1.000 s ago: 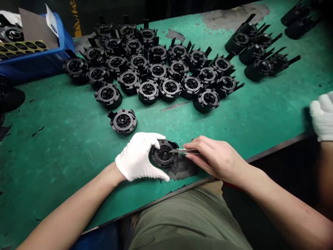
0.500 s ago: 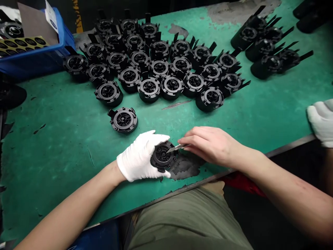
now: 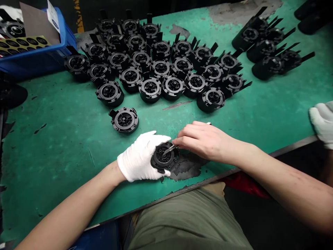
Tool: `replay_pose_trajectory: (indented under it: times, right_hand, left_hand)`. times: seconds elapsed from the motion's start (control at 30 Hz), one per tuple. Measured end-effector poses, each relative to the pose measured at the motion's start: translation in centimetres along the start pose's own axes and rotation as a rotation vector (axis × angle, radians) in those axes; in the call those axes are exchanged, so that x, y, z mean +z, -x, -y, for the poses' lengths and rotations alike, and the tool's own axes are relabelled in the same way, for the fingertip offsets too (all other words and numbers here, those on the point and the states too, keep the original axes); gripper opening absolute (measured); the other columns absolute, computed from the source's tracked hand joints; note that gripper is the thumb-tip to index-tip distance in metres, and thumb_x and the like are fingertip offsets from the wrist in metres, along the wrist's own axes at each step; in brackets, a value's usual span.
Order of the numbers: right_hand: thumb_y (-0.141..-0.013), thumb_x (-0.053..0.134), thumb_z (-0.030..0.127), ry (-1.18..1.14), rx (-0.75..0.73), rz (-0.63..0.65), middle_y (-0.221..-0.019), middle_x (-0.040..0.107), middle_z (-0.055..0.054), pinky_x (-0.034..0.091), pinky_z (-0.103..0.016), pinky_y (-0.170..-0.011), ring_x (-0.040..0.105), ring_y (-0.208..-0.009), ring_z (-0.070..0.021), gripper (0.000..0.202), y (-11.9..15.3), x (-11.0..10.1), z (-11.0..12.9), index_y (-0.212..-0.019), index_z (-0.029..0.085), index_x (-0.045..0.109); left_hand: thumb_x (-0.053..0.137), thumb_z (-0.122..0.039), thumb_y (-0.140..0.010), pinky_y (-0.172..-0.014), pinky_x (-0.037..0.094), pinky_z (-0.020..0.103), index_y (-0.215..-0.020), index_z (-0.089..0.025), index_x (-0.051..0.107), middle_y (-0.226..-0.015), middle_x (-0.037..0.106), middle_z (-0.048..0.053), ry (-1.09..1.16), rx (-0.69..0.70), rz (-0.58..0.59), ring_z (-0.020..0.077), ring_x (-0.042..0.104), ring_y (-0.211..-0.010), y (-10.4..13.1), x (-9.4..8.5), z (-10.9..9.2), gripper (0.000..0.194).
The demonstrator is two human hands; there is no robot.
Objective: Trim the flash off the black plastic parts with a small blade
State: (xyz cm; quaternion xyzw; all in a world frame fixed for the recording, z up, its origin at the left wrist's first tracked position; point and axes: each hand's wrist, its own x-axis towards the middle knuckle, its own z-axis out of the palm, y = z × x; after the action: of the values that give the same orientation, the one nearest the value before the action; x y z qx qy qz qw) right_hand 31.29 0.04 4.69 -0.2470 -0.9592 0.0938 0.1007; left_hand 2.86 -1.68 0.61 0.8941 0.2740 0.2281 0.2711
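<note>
L hand (image 3: 143, 157) w/ wht glove (image 3: 137, 159); R hand (image 3: 201, 140) bare; creased olive-grn garment (image 3: 184, 222).

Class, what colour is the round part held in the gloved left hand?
The round part is black; it shows best in the head view.

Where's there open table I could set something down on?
One open patch of the green table lies between the blue bin and the gloved left hand; another is beyond the bare right hand, bordered by another person's glove at far right. The back middle is crowded with black parts.
</note>
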Motion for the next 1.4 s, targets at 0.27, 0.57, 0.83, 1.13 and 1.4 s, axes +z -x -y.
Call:
replay_pose_trajectory:
  times: [0.27, 0.57, 0.83, 1.13, 1.4]
  right_hand:
    - [-0.112, 0.043, 0.017, 0.018, -0.010, 0.028, -0.101, 0.069, -0.006, 0.039, -0.032, -0.075, 0.053, -0.079, -0.0180, 0.026, -0.3, -0.4, -0.1, -0.123, 0.019, 0.066]
    - [-0.109, 0.042, 0.012, 0.031, -0.041, 0.033, -0.100, 0.069, -0.006, 0.039, -0.033, -0.071, 0.051, -0.074, -0.0174, 0.031, -0.7, -1.3, -0.1, -0.121, 0.021, 0.069]
    - [-0.111, 0.047, 0.018, -0.002, -0.042, -0.082, -0.100, 0.070, -0.007, 0.045, -0.032, -0.071, 0.060, -0.081, -0.0180, 0.020, -0.1, -1.5, -1.1, -0.121, 0.019, 0.065]
    - [-0.107, 0.058, 0.022, -0.030, 0.317, -0.193, -0.101, 0.072, -0.009, 0.052, -0.029, -0.066, 0.069, -0.082, -0.0184, 0.018, 1.7, 0.4, 5.3, -0.123, 0.015, 0.061]
    - [-0.109, 0.057, 0.026, 0.007, 0.356, -0.173, -0.099, 0.071, -0.008, 0.052, -0.030, -0.067, 0.067, -0.081, -0.0186, 0.018, 0.8, 1.6, 5.3, -0.121, 0.015, 0.062]
  left_hand:
    - [0.085, -0.062, -0.073, -0.119, 0.048, 0.060, -0.145, -0.021, 0.044, -0.132, 0.071, 0.016, 0.011, -0.006, 0.009, 0.0359, 0.072, -0.122, -0.2, -0.2, -0.2, 0.093]
    - [0.083, -0.065, -0.074, -0.120, 0.047, 0.059, -0.146, -0.020, 0.046, -0.132, 0.071, 0.015, 0.019, -0.014, 0.011, 0.0361, 0.071, -0.122, -0.1, -0.2, -0.2, 0.092]
    - [0.090, -0.068, -0.069, -0.110, 0.055, 0.056, -0.137, -0.023, 0.048, -0.131, 0.071, 0.016, 0.085, -0.004, -0.101, 0.0345, 0.072, -0.119, -0.1, 0.1, 0.3, 0.092]
    - [0.074, -0.094, -0.059, -0.097, 0.060, 0.049, -0.122, -0.020, 0.059, -0.114, 0.070, 0.014, -0.038, -0.068, -0.278, 0.0330, 0.073, -0.106, -0.5, 0.2, 0.5, 0.098]
    - [0.073, -0.091, -0.066, -0.094, 0.059, 0.046, -0.123, -0.018, 0.059, -0.112, 0.070, 0.013, -0.065, -0.027, -0.295, 0.0313, 0.072, -0.103, -0.6, 0.1, 0.3, 0.093]
